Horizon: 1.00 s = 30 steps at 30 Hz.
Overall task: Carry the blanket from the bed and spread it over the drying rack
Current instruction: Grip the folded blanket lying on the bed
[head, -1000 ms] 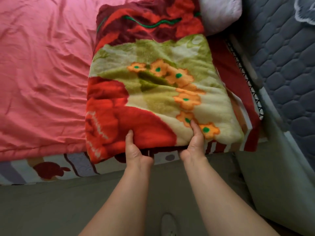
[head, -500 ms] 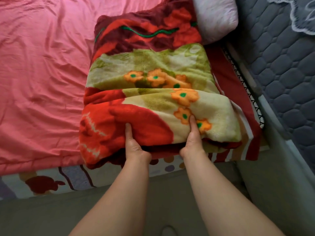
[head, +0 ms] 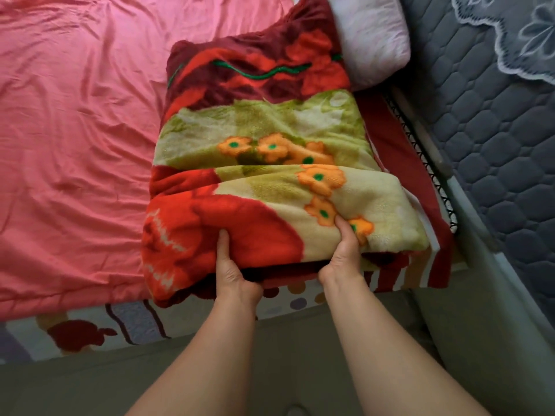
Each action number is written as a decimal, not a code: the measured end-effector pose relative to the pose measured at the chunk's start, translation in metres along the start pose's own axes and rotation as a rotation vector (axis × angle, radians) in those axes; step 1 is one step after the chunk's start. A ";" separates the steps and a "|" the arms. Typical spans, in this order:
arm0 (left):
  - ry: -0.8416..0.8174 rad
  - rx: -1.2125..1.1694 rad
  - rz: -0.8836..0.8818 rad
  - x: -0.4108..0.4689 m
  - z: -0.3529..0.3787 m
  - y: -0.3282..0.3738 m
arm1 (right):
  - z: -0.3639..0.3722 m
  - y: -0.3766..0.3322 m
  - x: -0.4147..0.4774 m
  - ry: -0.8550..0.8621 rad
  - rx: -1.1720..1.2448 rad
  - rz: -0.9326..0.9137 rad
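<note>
Gripping the folded blanket near its front edge, left hand and right hand clamp it; pink bed lies open leftward.

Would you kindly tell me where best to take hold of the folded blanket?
Take the folded blanket by its near edge, from the bed's foot side. That thick edge overhangs slightly, so fingers slide beneath, thumbs on top, as the left hand and right hand do.
</note>
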<state>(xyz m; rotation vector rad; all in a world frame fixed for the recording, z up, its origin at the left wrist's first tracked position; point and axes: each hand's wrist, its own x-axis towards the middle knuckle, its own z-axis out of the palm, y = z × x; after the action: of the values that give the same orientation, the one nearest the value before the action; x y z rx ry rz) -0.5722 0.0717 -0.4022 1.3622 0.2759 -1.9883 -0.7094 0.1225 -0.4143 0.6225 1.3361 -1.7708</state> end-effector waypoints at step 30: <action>-0.483 0.047 0.322 -0.290 0.138 0.129 | 0.161 -0.160 -0.285 -0.460 0.076 -0.136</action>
<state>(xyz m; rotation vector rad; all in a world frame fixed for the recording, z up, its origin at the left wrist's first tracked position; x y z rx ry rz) -0.5307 0.0276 -0.0610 0.8472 -0.2023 -1.9784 -0.6735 0.0758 -0.0549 0.1454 1.0147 -1.9335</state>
